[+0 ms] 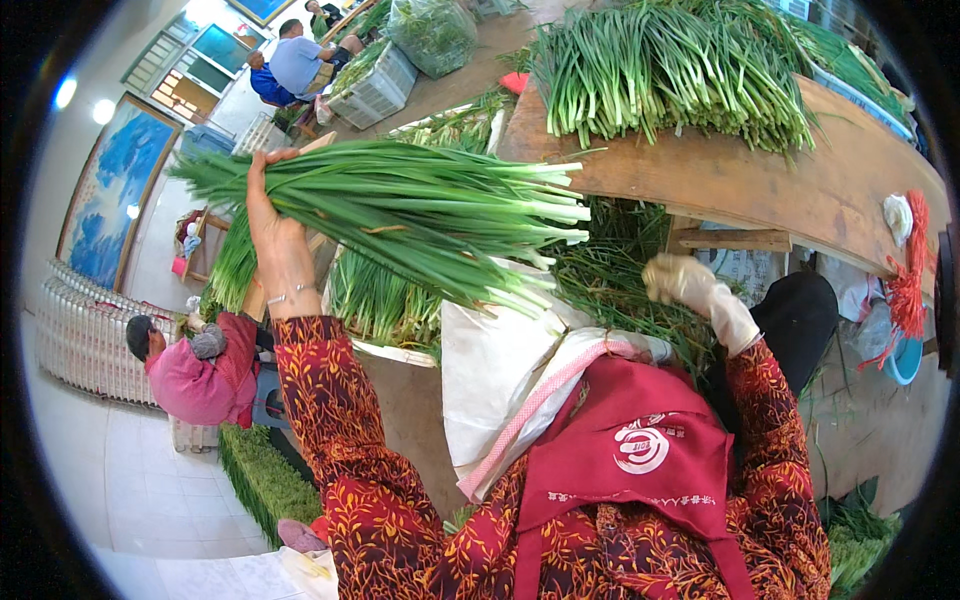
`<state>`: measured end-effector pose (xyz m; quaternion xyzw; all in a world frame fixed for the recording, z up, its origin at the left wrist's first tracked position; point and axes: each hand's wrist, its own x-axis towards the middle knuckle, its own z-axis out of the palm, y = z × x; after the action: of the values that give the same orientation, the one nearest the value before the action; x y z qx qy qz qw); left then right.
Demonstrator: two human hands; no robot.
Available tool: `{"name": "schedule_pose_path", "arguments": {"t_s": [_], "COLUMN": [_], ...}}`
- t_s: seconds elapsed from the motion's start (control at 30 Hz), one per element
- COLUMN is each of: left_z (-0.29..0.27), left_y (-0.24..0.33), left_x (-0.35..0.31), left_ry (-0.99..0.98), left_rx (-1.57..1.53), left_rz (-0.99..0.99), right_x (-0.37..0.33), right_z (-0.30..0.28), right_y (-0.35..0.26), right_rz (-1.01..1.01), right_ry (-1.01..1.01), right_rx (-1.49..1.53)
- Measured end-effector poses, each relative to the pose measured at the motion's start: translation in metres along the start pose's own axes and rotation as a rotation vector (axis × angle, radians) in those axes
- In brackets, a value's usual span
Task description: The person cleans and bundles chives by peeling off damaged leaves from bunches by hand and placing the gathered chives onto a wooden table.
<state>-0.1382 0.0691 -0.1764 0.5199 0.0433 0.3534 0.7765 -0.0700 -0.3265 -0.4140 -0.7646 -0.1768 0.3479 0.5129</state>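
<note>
My left hand point(278, 235), bare with a bracelet at the wrist, is raised and closed around the leafy end of a big bunch of green garlic chives point(400, 210). The bunch lies nearly level in the air, its white stalk ends pointing right. Lower and to the right, my right hand point(695, 290) wears a pale glove. Its fingers are curled in, and nothing shows sticking out of them. Beneath it lie loose green leaves and trimmings point(630, 265). A white cloth sack point(490, 370) is spread across my lap, beside the red apron point(620, 440).
A wooden bench point(700, 185) at the right carries a large pile of garlic chives point(660, 75). Red twine point(908, 270) hangs at its end above a blue basin point(905, 360). More chives point(385, 305) lie beyond the sack. A person in pink point(205, 365) sits at left; others sit farther back.
</note>
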Motion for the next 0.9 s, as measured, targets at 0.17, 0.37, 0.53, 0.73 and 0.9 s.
{"name": "schedule_pose_path", "arguments": {"t_s": [0.17,0.37,0.53,0.73,0.9], "left_z": [-0.036,-0.087,-0.149,-0.160,-0.165], "left_y": [-0.007,-0.055,-0.080,-0.091,-0.091], "left_x": [-0.036,-0.115,-0.148,-0.163,-0.166], "left_ry": [-0.147,0.315,0.373,0.428,0.440], "left_rx": [-0.263,0.198,-0.029,-0.085,-0.132], "left_rz": [-0.124,-0.180,-0.239,-0.208,-0.164], "right_x": [-0.004,0.019,0.020,0.030,0.037], "right_z": [0.003,0.028,0.041,0.055,0.075], "right_y": [-0.060,-0.032,-0.015,-0.023,-0.052], "right_rz": [-0.220,-0.065,0.023,0.006,-0.131], "right_ry": [0.078,-0.051,-0.046,-0.103,-0.176], "right_rx": [0.295,0.156,0.098,0.183,0.300]}}
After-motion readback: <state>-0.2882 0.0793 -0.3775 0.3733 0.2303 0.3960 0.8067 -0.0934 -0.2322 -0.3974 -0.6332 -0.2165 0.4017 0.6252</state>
